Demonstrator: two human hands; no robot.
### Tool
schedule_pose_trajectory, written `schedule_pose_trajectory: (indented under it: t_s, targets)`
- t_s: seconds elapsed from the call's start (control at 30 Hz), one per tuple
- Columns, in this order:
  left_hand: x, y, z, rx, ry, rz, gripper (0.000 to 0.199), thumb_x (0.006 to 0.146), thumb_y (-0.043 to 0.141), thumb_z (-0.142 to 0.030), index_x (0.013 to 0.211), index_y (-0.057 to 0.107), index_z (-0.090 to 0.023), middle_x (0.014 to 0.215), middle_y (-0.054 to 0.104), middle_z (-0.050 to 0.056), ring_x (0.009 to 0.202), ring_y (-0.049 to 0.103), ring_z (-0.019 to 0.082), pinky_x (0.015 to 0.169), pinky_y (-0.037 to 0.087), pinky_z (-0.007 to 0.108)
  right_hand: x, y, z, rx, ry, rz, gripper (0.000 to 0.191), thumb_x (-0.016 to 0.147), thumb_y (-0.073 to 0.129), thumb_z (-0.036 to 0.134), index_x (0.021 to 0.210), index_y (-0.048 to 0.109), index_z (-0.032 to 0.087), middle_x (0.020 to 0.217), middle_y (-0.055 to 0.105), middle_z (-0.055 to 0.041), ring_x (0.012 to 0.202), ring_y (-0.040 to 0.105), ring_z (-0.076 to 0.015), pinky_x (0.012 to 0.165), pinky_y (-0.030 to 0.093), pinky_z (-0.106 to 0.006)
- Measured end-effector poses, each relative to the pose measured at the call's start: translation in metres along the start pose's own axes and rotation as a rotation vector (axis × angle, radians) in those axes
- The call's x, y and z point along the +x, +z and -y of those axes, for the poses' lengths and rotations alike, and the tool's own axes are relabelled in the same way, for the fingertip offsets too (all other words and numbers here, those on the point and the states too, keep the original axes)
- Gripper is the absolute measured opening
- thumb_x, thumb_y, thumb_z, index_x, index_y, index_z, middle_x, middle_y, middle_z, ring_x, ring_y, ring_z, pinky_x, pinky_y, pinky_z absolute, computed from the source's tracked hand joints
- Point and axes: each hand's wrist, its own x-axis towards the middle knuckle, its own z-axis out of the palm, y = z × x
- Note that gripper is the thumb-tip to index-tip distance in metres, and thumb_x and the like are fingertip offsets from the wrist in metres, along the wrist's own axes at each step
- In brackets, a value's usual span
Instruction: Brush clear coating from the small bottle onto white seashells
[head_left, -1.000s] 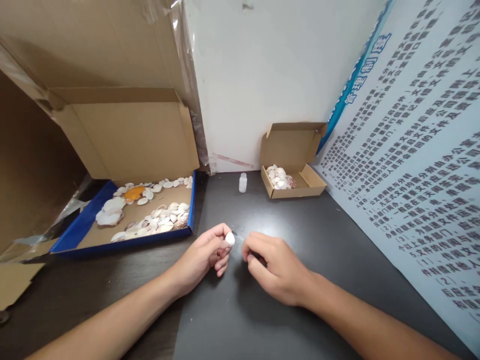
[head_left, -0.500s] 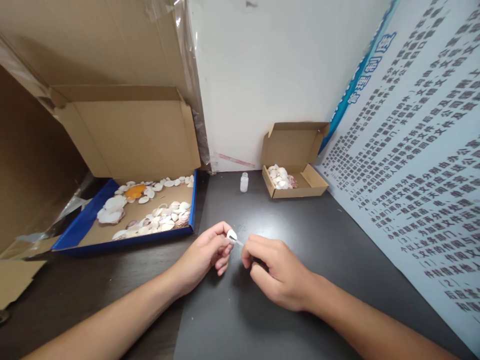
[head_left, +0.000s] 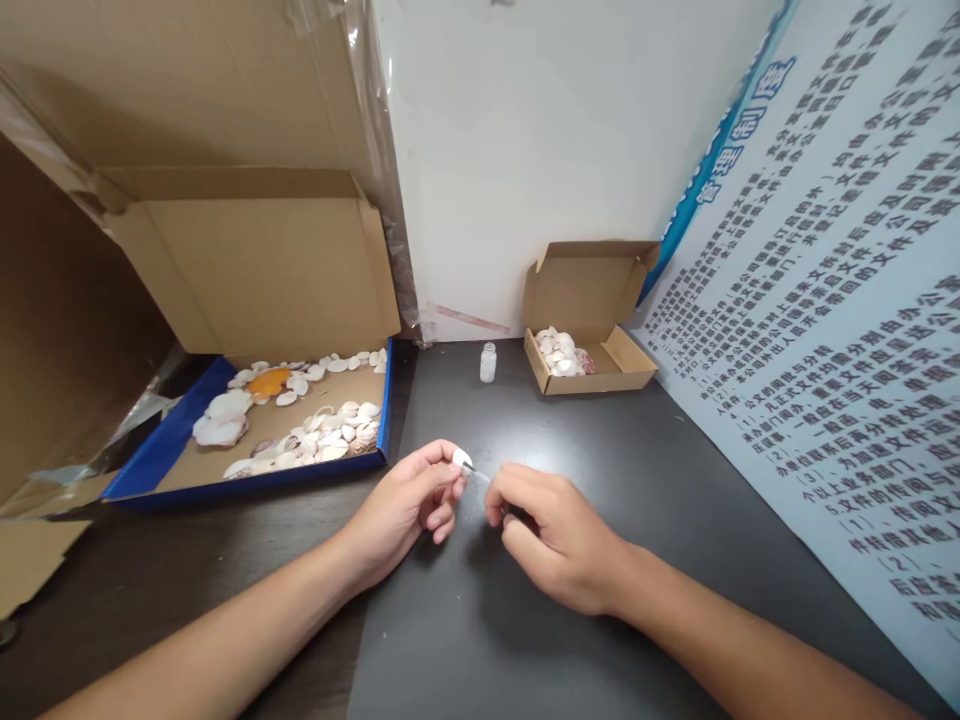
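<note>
My left hand (head_left: 412, 500) pinches a small white seashell (head_left: 460, 458) between thumb and forefinger, the other fingers loosely curled. My right hand (head_left: 559, 535) is closed around the back end of a small brush (head_left: 481, 477) with a pale stem and a dark tip. That tip touches or nearly touches the shell; I cannot tell which. My right fingers cover whatever handle the brush has. Beyond both hands, a small open bottle (head_left: 488, 365) with whitish contents stands upright on the dark table (head_left: 630, 470).
At the left lies a blue-edged cardboard box (head_left: 247, 488) with many shells and an orange piece (head_left: 268, 381). An open small cardboard box (head_left: 600, 383) holding shells (head_left: 559, 352) stands at the back right. A white wall panel (head_left: 480, 200) and a printed poster (head_left: 825, 400) border the table.
The shell has tilted a little in my left fingers, and the brush tip has shifted slightly across it. Both hands stay in nearly the same place.
</note>
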Motion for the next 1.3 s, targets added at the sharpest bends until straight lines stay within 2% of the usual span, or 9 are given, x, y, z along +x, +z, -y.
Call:
schedule_pose_trajectory:
  t_s: [0.17, 0.33, 0.5, 0.7, 0.97, 1.07, 1.17, 1.23, 1.3]
  targets:
    - [0.0002, -0.0005, 0.0004, 0.005, -0.011, -0.002, 0.017, 0.086, 0.062, -0.028, 0.082, 0.052, -0.016, 0.064, 0.048, -0.005, 0.043, 0.032, 0.002, 0.040, 0.033, 0.015, 0.0002, 0.0005, -0.0015, -0.046, 0.085, -0.022, 0.012, 0.079, 0.043, 0.009, 0.077, 0.048, 0.020, 0.073, 0.052, 0.0023, 0.066, 0.045, -0.0127, 0.062, 0.031, -0.026]
    - [0.0003, -0.0016, -0.0002, -0.040, -0.019, 0.014, 0.022, 0.086, 0.065, -0.029, 0.077, 0.050, -0.016, 0.059, 0.041, -0.007, 0.044, 0.027, 0.003, 0.041, 0.028, 0.015, -0.0012, 0.0021, 0.0005, 0.033, -0.013, -0.019, 0.014, 0.076, 0.044, 0.008, 0.081, 0.050, 0.020, 0.076, 0.051, 0.0021, 0.066, 0.044, -0.0127, 0.061, 0.032, -0.026]
    - [0.0006, -0.0025, -0.0030, -0.079, -0.037, 0.005, 0.023, 0.085, 0.066, -0.030, 0.075, 0.050, -0.016, 0.057, 0.035, -0.008, 0.045, 0.026, 0.004, 0.042, 0.029, 0.016, -0.0014, 0.0041, -0.0005, 0.030, 0.066, 0.028, 0.018, 0.075, 0.042, 0.006, 0.083, 0.049, 0.021, 0.078, 0.051, 0.0016, 0.068, 0.045, -0.0139, 0.063, 0.033, -0.027]
    - [0.0035, -0.0063, -0.0035, -0.122, -0.082, 0.023, 0.023, 0.085, 0.068, -0.028, 0.075, 0.051, -0.016, 0.054, 0.032, -0.009, 0.044, 0.022, 0.004, 0.041, 0.025, 0.015, -0.0031, 0.0028, 0.0002, 0.127, -0.037, 0.027, 0.019, 0.074, 0.040, 0.007, 0.084, 0.049, 0.021, 0.077, 0.048, 0.0013, 0.067, 0.043, -0.0139, 0.063, 0.033, -0.027]
    - [0.0045, -0.0076, -0.0039, -0.148, -0.083, 0.015, 0.023, 0.088, 0.063, -0.023, 0.073, 0.048, -0.016, 0.053, 0.025, -0.010, 0.044, 0.018, 0.004, 0.041, 0.023, 0.014, -0.0036, 0.0024, 0.0012, 0.118, 0.016, 0.029, 0.014, 0.073, 0.041, 0.008, 0.079, 0.045, 0.021, 0.072, 0.049, 0.0023, 0.065, 0.043, -0.0133, 0.061, 0.031, -0.026]
    - [0.0038, -0.0069, -0.0039, -0.150, -0.074, 0.009, 0.026, 0.088, 0.064, -0.023, 0.071, 0.045, -0.017, 0.053, 0.024, -0.010, 0.044, 0.018, 0.004, 0.041, 0.023, 0.015, -0.0037, 0.0033, 0.0022, 0.106, -0.002, 0.080, 0.016, 0.074, 0.042, 0.008, 0.081, 0.048, 0.021, 0.074, 0.050, 0.0027, 0.064, 0.043, -0.0126, 0.061, 0.031, -0.026]
    - [0.0032, -0.0061, -0.0045, -0.141, -0.067, 0.004, 0.025, 0.087, 0.065, -0.024, 0.071, 0.046, -0.017, 0.052, 0.024, -0.010, 0.044, 0.018, 0.004, 0.041, 0.023, 0.015, -0.0031, 0.0038, 0.0032, 0.069, 0.068, 0.130, 0.013, 0.071, 0.044, 0.009, 0.077, 0.047, 0.021, 0.066, 0.047, 0.0047, 0.059, 0.039, -0.0117, 0.057, 0.028, -0.025]
    - [0.0031, -0.0060, -0.0048, -0.135, -0.065, 0.002, 0.025, 0.086, 0.066, -0.025, 0.072, 0.047, -0.017, 0.052, 0.024, -0.010, 0.044, 0.018, 0.004, 0.041, 0.022, 0.015, -0.0028, 0.0035, 0.0036, 0.065, 0.092, 0.098, 0.013, 0.069, 0.045, 0.009, 0.075, 0.045, 0.021, 0.062, 0.044, 0.0053, 0.057, 0.038, -0.0116, 0.055, 0.027, -0.025]
    - [0.0034, -0.0061, -0.0047, -0.133, -0.064, 0.005, 0.026, 0.086, 0.066, -0.025, 0.072, 0.046, -0.017, 0.052, 0.024, -0.011, 0.044, 0.018, 0.004, 0.041, 0.021, 0.015, -0.0026, 0.0030, 0.0034, 0.091, 0.042, 0.065, 0.014, 0.069, 0.044, 0.009, 0.076, 0.047, 0.021, 0.066, 0.046, 0.0043, 0.059, 0.040, -0.0119, 0.057, 0.029, -0.025]
